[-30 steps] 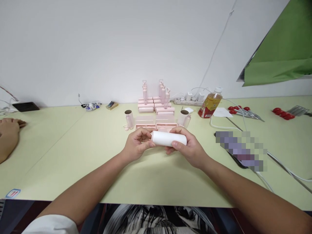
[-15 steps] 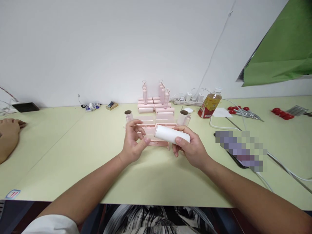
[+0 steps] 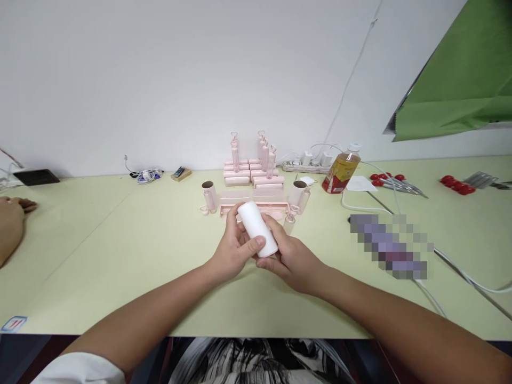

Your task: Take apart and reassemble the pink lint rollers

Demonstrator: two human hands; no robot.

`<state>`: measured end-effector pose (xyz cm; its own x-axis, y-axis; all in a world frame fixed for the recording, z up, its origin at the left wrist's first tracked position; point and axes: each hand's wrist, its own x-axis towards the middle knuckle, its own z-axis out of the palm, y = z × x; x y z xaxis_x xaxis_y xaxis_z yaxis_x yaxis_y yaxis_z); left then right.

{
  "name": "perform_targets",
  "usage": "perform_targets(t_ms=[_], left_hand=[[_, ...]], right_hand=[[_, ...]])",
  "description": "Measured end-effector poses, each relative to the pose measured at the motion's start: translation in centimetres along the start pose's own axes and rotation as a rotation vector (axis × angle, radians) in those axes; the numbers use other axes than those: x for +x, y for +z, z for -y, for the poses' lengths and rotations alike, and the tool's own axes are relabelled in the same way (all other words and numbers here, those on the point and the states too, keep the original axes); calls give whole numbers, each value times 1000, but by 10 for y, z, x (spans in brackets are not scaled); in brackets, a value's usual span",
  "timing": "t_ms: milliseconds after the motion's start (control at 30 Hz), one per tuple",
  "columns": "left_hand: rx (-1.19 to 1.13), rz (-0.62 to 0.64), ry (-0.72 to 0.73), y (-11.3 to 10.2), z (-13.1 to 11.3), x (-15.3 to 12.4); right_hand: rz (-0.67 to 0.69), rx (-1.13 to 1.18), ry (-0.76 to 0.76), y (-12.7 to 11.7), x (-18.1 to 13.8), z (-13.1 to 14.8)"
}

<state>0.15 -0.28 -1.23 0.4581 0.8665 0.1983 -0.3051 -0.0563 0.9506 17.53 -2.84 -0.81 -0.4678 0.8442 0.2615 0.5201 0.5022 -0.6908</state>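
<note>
A plain white roll is tilted between my hands above the table. My left hand is closed round its left side, thumb pressed across the lower part. At the lower right side, my right hand also grips the roll, its index finger along the edge and thumb under the end. Just behind the hands lies a pink open tray-like case, partly covered by them. Clear pink tubes and two rolls with brown cores, one a left cored roll and one a right cored roll, stand beside it.
Stacked pink cases and upright pink tubes with loops stand by the wall. To the right are a drink bottle, a power strip, red-handled tools and a blurred-out phone. Another person's hand rests far left.
The white roll has moved left and turned from nearly level to steeply tilted. My left hand has closed on it, and my right hand has shifted down and left to its lower end.
</note>
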Motion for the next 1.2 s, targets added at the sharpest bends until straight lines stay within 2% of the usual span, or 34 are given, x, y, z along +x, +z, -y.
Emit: perform_targets(t_ms=[133,300,400,567,733,800,967,1067,1200], left_hand=[[-65,-69,-119,0,-1,1],[62,-178,-42,-26,-13,11],[116,-145,-55,-39,-23,13],[253,-42,-102,-38,-30,9],[309,137,-22,-30,-28,3],[291,174,-5,-29,-27,3],[199,136,38,-32,-24,3],[141,94,58,-35,-21,4],[115,80,60,-37,-20,5]], right_hand=[[74,-247,-13,-16,2,0],[182,-539,159,-28,0,-7],[287,-619,205,-24,-1,-12],[306,-578,160,-17,0,-9],[150,-551,80,-11,3,-2],[165,-582,87,-7,3,-3],[244,-656,43,0,2,-6],[259,-590,0,2,1,-7],[262,-500,23,7,0,-13]])
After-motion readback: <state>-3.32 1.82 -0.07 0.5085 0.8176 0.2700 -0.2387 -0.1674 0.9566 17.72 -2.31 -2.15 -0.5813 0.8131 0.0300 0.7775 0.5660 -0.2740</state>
